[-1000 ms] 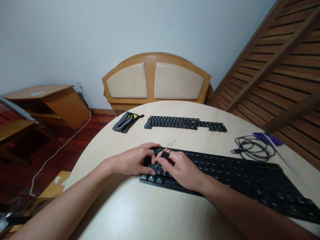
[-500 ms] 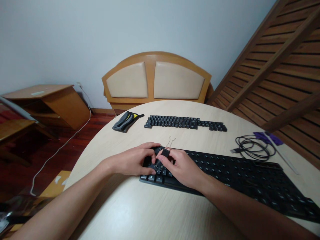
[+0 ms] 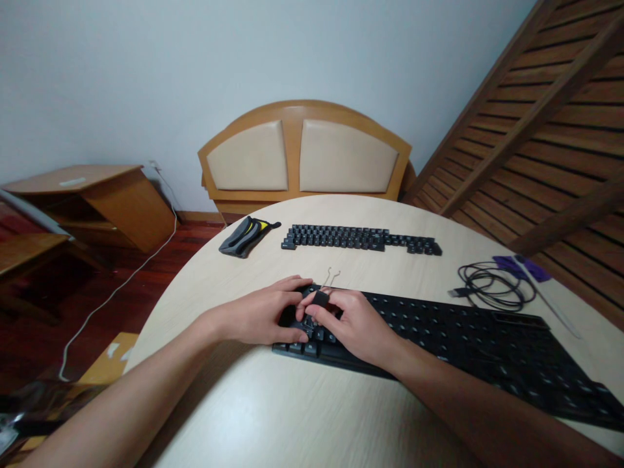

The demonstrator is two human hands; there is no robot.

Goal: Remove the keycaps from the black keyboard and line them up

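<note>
A black keyboard [image 3: 439,351] lies slanted across the table, its left end under both hands. My left hand [image 3: 266,312] grips that end, fingers reaching over the far edge and thumb down on the keys. Between the thumb and fingers of my right hand [image 3: 355,325] is the black handle of a keycap puller [image 3: 320,298]. One pair of its thin wires sticks up and away; the other points down at the keys beside my left thumb. Whether the lower wires hook a keycap is hard to see. Removed keycaps [image 3: 336,238] lie in rows beyond the keyboard.
A grey, black and yellow pouch [image 3: 246,237] sits at the far left of the round table [image 3: 273,416]. To the right are a coiled black USB cable [image 3: 492,286], a purple cloth [image 3: 536,268] and a thin pale stick [image 3: 550,300]. A padded wooden headboard [image 3: 302,156] stands behind.
The keycap puller and the fingers of my right hand have shifted very slightly left. My left thumb has slid a little to the right, closer to the lower wires. The keyboard stays put.
</note>
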